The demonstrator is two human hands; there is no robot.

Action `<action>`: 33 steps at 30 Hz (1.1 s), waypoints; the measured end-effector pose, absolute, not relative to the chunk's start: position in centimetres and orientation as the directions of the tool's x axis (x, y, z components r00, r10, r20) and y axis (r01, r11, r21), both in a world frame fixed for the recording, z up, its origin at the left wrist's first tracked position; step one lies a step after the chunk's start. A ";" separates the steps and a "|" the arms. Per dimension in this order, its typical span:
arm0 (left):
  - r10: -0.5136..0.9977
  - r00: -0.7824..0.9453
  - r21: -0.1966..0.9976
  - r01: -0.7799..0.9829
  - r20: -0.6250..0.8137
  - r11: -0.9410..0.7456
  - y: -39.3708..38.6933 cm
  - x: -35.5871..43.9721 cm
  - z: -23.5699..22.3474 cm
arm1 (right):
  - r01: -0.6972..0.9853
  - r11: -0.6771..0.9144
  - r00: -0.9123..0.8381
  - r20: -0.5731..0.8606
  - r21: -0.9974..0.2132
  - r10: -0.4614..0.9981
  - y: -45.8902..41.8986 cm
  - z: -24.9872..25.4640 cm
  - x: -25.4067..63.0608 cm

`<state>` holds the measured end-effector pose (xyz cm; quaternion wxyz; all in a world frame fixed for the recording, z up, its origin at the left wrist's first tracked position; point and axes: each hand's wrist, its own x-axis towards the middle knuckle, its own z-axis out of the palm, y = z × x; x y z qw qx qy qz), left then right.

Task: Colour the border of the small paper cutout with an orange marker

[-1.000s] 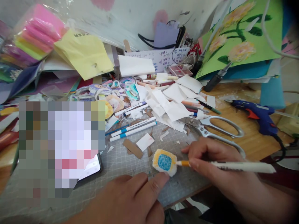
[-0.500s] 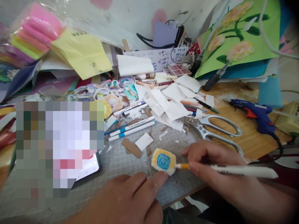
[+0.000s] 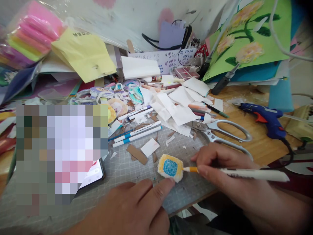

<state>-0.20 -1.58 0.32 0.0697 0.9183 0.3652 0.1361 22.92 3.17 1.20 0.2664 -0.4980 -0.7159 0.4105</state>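
A small fuzzy rounded rectangle (image 3: pixel 180 164) with a blue centre, a yellow band and white edges lies at the middle front of the grey cutting mat. My left hand (image 3: pixel 141 202) holds it in place, the index fingertip pressing its lower edge while the other fingers are curled. What the left thumb does is hidden. From the right, my right hand (image 3: pixel 215 169) grips a white marker (image 3: pixel 256 174) with a yellow-orange collar, fingers closed near the tip. The marker's tip touches or nearly touches the right edge of the fuzzy piece.
Metal scissors (image 3: pixel 228 135) and a blue hot glue gun (image 3: pixel 264 119) lie to the right. White paper scraps (image 3: pixel 171 104), white markers (image 3: pixel 139 135) and a cardboard strip (image 3: pixel 137 154) spread beyond my hands. A phone (image 3: pixel 99 174), partly behind a pixelated patch, lies left on the mat (image 3: pixel 114 173).
The marker's tip has shifted slightly up along the piece's right edge. More of the piece's right side shows yellow. My left hand stays at the lower edge; the whole view has moved slightly.
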 end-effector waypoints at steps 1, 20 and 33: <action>0.687 0.698 0.219 0.651 0.204 -0.727 -1.6 -0.2 0.3 | 0.488 0.172 -0.389 -0.038 -0.856 0.920 3.2 1.2 22.9; 0.625 0.750 0.129 0.612 0.217 -0.780 -1.6 -0.2 0.0 | 0.494 0.212 -0.422 -0.020 -0.843 0.906 3.0 1.0 23.3; 0.693 0.700 0.199 0.664 0.174 -0.721 -1.7 -0.4 0.2 | 0.481 0.169 -0.387 -0.035 -0.860 0.921 3.2 0.9 23.2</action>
